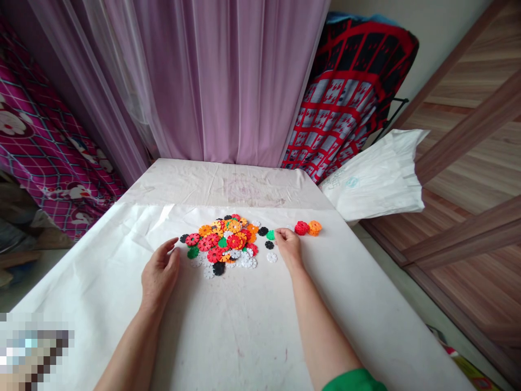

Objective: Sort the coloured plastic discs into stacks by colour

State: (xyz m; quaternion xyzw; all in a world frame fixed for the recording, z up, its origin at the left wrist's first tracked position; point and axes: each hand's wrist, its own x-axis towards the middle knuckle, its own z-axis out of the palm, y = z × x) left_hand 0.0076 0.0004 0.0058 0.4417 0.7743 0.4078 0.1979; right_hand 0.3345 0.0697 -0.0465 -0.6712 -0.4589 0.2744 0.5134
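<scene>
A heap of notched plastic discs (222,243) in red, orange, green, white and black lies on the white-covered table. My left hand (163,269) rests at the heap's left side, fingers apart and holding nothing, close to a black disc (184,238). To the right of the heap, my right hand (288,244) has its fingers together at the edge of a green disc (270,234). Black discs (269,245) and a white disc (272,257) lie beside it. Farther right, a red stack (302,228) touches an orange stack (315,228).
The white table (228,336) reaches back to a purple curtain (228,81). A white bag (374,176) hangs at its right rear edge. A red-and-black patterned cloth (345,87) stands behind, with wooden doors (468,163) at right.
</scene>
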